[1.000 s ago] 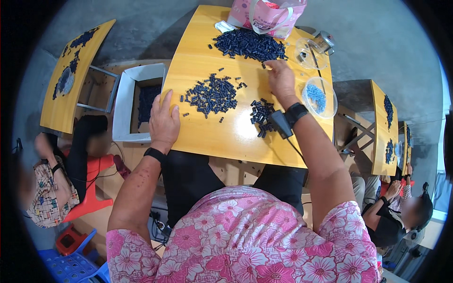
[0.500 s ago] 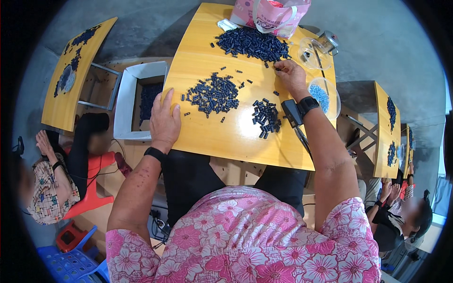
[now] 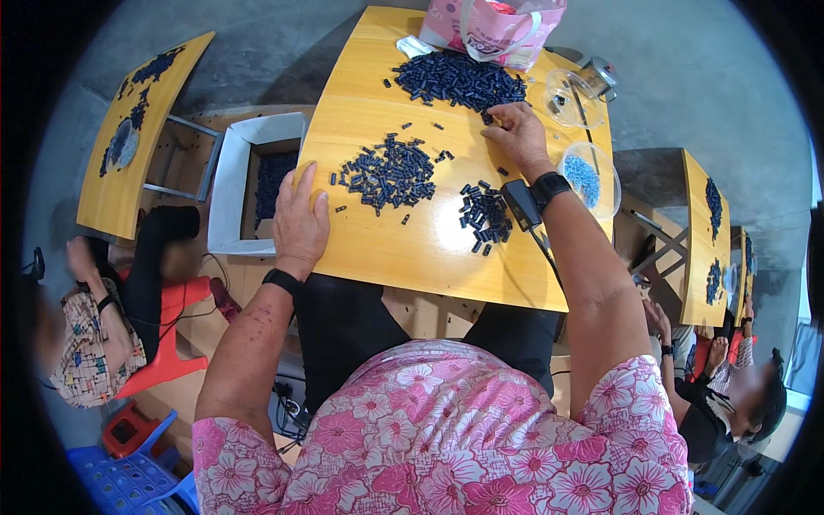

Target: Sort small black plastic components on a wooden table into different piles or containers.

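Observation:
My left hand (image 3: 302, 225) lies with its fingers stretched out on the left edge of the yellow table (image 3: 369, 249), holding nothing. At the lower edge of a large heap of small black cylindrical parts (image 3: 455, 79), my right hand (image 3: 522, 137) has its thumb and forefinger around a small black part (image 3: 487, 118). The fingertips are partly hidden among the parts. Between my hands lies a second, looser pile of black parts (image 3: 390, 174). A smaller pile (image 3: 485, 213) sits nearer me, left of my right wrist.
Right of my right hand are a clear tub of blue beads (image 3: 582, 180), a clear round container (image 3: 568, 96) and a metal mug (image 3: 598, 77). A pink bag (image 3: 498, 33) stands behind the heap. A white box (image 3: 232, 184) adjoins the table's left side. People sit at both sides.
My right hand has moved slightly left and toward the large heap's lower edge, its thumb now reaching out further. My left hand has stayed in place.

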The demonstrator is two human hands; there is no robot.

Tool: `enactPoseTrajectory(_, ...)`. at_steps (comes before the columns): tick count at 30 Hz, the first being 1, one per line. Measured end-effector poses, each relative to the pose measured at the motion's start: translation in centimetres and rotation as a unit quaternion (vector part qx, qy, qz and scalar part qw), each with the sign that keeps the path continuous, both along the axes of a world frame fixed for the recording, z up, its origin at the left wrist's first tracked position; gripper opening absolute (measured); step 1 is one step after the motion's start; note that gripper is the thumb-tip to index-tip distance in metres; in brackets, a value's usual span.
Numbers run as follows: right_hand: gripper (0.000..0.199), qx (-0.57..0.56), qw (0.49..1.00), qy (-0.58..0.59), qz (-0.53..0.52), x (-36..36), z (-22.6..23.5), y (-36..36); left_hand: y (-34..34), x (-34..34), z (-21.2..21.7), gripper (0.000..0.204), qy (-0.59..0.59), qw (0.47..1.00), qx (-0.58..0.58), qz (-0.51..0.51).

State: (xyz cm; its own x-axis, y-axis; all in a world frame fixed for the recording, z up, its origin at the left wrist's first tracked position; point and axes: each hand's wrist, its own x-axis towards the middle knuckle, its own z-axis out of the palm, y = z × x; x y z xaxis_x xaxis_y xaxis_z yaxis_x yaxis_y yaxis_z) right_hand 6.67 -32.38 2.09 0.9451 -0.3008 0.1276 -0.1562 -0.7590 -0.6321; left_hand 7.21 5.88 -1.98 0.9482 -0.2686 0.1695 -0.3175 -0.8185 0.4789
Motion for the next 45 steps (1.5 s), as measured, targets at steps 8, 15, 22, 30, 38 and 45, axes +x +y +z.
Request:
enactPoseTrajectory(8, 0.029, -0.054, 0.997, 0.041, -0.024, 0.8, 0.2, 1.0, 0.3, 0.2, -0.7, 0.053, -0.026, 1.000, 0.005, -0.001)
enactPoseTrajectory(15, 0.024, -0.064, 0.997, 0.038, -0.012, 1.0, -0.3, 0.7, 0.0, 0.1, -0.2, 0.051, -0.006, 1.000, 0.005, 0.003)
enactPoseTrajectory(22, 0.020, -0.048, 0.998, 0.022, -0.017, 1.2, -0.7, 1.1, 0.0, 0.1, -0.4, 0.053, -0.011, 1.000, 0.004, 0.005)
enactPoseTrajectory(30, 0.013, -0.044, 0.999, -0.024, -0.013, 1.0, -1.3, 0.8, 0.1, 0.1, -0.6, 0.053, -0.024, 1.000, 0.002, -0.001)
enactPoseTrajectory(38, 0.008, -0.041, 0.999, -0.022, 0.010, 0.3, -1.5, -0.8, 0.0, 0.1, -0.4, 0.052, -0.018, 1.000, 0.005, 0.000)
enactPoseTrajectory(45, 0.012, 0.021, 0.999, 0.018, 0.036, -1.7, -1.2, -1.2, 0.0, 0.1, -0.4, 0.050, -0.007, 1.000, 0.004, 0.012)
